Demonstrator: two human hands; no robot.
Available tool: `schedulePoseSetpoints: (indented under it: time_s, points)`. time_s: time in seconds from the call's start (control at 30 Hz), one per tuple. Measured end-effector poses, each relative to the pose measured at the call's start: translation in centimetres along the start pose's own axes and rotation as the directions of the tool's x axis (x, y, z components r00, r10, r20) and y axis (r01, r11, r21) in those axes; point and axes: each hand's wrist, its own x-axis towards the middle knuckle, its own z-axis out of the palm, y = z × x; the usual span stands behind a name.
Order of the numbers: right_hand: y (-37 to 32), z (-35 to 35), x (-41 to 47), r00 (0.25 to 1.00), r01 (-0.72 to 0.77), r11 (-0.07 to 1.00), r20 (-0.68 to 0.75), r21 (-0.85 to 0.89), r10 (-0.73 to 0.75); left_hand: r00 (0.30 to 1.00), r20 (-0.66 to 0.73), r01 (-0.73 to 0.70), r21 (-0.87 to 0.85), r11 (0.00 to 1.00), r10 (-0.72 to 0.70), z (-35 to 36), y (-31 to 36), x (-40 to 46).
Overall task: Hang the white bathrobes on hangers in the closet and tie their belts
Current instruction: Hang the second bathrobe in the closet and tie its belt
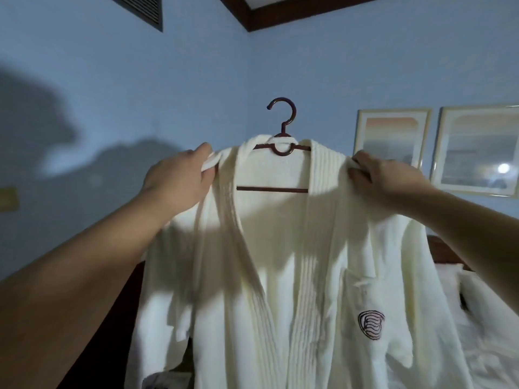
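A white bathrobe (280,262) hangs on a dark red hanger (281,148) that I hold up in front of the wall. Its front is open, with a dark logo on the chest pocket at the right. The hanger's hook sticks up free above the collar, caught on nothing. My left hand (179,178) grips the robe's left shoulder. My right hand (382,178) grips the right shoulder. A strip of white cloth, maybe the belt (199,220), hangs down from my left hand. No closet is in view.
A blue wall corner stands behind the robe, with two framed pictures (393,136) at the right. A bed with white linen (483,318) and a dark headboard lies at the lower right. A vent (140,9) is high on the left.
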Motion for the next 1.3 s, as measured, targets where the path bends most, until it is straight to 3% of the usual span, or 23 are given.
schedulePoseSetpoints:
  time_s: [0.17,0.37,0.5,0.7,0.83,0.93,1.07,1.2,1.3]
  points:
    - [-5.8,-2.7,1.7,0.983,0.182,0.973,-0.05,0.139,-0.177,0.989,-0.14,0.073,0.192,0.979,-0.047,-10.0,-3.3,-3.8]
    - [-15.8,-4.9,1.4,0.913,0.407,0.861,-0.11,0.304,-0.393,0.969,-0.147,0.243,0.407,0.88,-0.199,-23.5,-5.7,-11.5]
    - [-24.7,-6.3,0.1,0.855,0.513,0.771,-0.146,0.378,-0.498,0.917,-0.144,0.388,0.538,0.748,-0.373,-32.6,-7.6,-17.6]
    - [-38.0,-9.1,-3.7,0.744,0.639,0.578,-0.219,0.507,-0.631,0.845,-0.234,0.497,0.676,0.544,-0.48,-43.9,-9.7,-26.7]
    - [-47.3,-11.2,-6.0,0.632,0.745,0.412,-0.355,0.525,-0.689,0.802,-0.313,0.548,0.723,0.42,-0.508,-50.9,-11.2,-31.7]
    - [-54.8,-12.9,-8.2,0.584,0.77,0.318,-0.411,0.553,-0.7,0.772,-0.383,0.577,0.757,0.307,-0.507,-56.1,-13.0,-35.4]
    - [-64.4,-14.3,-11.5,0.518,0.795,0.194,-0.478,0.574,-0.71,0.808,-0.358,0.509,0.824,0.249,-0.468,-62.3,-15.7,-40.4]
    - [-73.3,-15.6,-15.0,0.448,0.787,0.081,-0.477,0.611,-0.756,0.727,-0.41,0.551,0.827,0.113,-0.551,-67.6,-18.1,-45.1]
    - [-78.6,-16.7,-17.8,0.45,0.754,0.019,-0.496,0.656,-0.742,0.697,-0.445,0.556,0.83,0.032,-0.562,-70.9,-18.9,-48.3]
